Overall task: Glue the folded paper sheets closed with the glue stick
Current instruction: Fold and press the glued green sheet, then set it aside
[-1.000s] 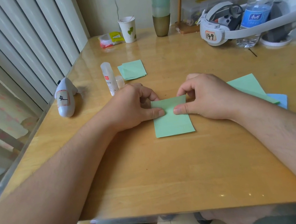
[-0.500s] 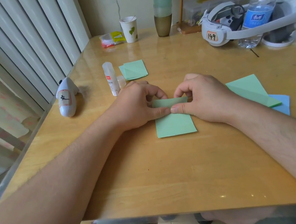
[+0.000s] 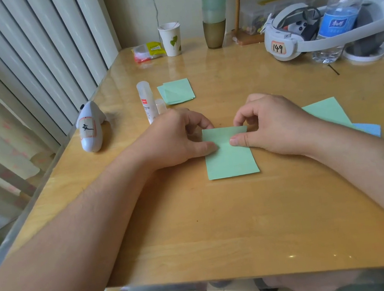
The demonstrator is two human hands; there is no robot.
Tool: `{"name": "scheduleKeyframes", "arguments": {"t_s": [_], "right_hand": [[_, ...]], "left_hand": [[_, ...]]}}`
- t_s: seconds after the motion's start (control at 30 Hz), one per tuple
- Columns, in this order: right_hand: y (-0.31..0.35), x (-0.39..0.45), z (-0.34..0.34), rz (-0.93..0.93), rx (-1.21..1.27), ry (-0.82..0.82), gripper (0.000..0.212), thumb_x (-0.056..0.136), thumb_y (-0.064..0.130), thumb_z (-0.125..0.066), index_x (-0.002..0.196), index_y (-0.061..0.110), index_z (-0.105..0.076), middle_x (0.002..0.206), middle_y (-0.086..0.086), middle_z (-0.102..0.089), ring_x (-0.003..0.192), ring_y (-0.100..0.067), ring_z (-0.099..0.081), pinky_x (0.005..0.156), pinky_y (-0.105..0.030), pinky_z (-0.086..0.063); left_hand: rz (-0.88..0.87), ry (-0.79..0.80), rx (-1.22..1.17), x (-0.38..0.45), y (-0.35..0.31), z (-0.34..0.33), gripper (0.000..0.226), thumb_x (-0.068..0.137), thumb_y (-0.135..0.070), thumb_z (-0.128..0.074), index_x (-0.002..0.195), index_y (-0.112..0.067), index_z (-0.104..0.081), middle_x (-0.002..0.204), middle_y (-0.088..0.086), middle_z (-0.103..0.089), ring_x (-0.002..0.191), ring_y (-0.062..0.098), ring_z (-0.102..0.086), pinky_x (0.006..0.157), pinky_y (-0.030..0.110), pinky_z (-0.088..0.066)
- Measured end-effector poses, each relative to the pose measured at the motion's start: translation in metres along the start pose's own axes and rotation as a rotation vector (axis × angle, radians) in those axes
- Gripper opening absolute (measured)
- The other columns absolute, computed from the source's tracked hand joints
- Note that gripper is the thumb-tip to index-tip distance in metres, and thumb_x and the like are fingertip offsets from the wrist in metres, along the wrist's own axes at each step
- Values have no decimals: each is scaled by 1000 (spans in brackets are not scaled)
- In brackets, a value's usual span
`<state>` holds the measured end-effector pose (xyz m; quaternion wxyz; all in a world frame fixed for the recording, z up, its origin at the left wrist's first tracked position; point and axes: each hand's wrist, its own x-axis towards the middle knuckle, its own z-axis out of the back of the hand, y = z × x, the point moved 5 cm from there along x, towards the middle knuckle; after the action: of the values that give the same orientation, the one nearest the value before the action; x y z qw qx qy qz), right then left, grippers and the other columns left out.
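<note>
A green folded paper sheet (image 3: 232, 161) lies flat in the middle of the wooden table (image 3: 199, 231). My left hand (image 3: 175, 138) and my right hand (image 3: 275, 125) hold its far end: each thumb presses down on top, and the curled fingers sit at the far edge. A small gap separates the two thumb tips. The glue stick (image 3: 147, 102) stands upright and uncapped just beyond my left hand, with its cap (image 3: 160, 105) beside it. A small stack of folded green sheets (image 3: 178, 91) lies behind the glue stick.
More green paper (image 3: 328, 112) on a blue sheet (image 3: 370, 130) lies under my right wrist. A white figurine (image 3: 90, 129) rests near the left edge. At the back stand a paper cup (image 3: 170, 39), a headset (image 3: 294, 37) and a water bottle (image 3: 340, 11).
My thumbs met at the middle of the sheet half a second ago and have now slid slightly apart. The paper has stayed in place.
</note>
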<state>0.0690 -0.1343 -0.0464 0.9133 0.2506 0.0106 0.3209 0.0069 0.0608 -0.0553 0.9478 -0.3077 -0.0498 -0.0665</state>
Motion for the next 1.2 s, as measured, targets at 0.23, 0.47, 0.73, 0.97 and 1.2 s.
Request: {"name": "scheduleKeyframes", "arguments": {"t_s": [0.23,0.47,0.73,0.97,1.2], "right_hand": [[22,18,-4,53,-128,136,20,79,52,-84,81,42,-67,99,14,-54,102,-15,-54,93,-42,-50],[3,11,-10,-40,54,31,26,73,51,-89,80,35,-70,96,10,-57,89,-9,-55,73,-32,-46],[-9,5,-2,-47,51,-23,23,72,47,-91,75,35,-72,95,10,-60,92,-10,-59,84,-36,-52],[-6,7,-4,-45,58,-44,24,72,50,-90,74,34,-71,94,7,-59,91,-12,-59,84,-38,-53],[8,12,-11,-10,51,-57,24,75,52,-87,75,34,-71,90,7,-55,84,-8,-52,81,-38,-51]], "left_hand": [[-49,-65,45,6,-7,-2,35,70,-60,-86,96,-41,-75,91,-6,-63,87,10,-58,83,38,-54],[-33,-60,17,5,-6,-2,29,71,-54,-91,92,-43,-73,91,-8,-61,86,8,-57,82,35,-53],[35,-13,-42,3,1,1,22,80,-40,-89,97,-42,-76,100,-8,-63,87,6,-61,86,33,-56],[30,-56,-17,6,-1,-1,19,81,-42,-86,97,-40,-76,95,-5,-64,83,9,-60,85,39,-56],[-15,-90,28,8,-4,-4,19,80,-55,-81,94,-43,-76,91,-4,-66,83,13,-62,82,43,-56]]}}
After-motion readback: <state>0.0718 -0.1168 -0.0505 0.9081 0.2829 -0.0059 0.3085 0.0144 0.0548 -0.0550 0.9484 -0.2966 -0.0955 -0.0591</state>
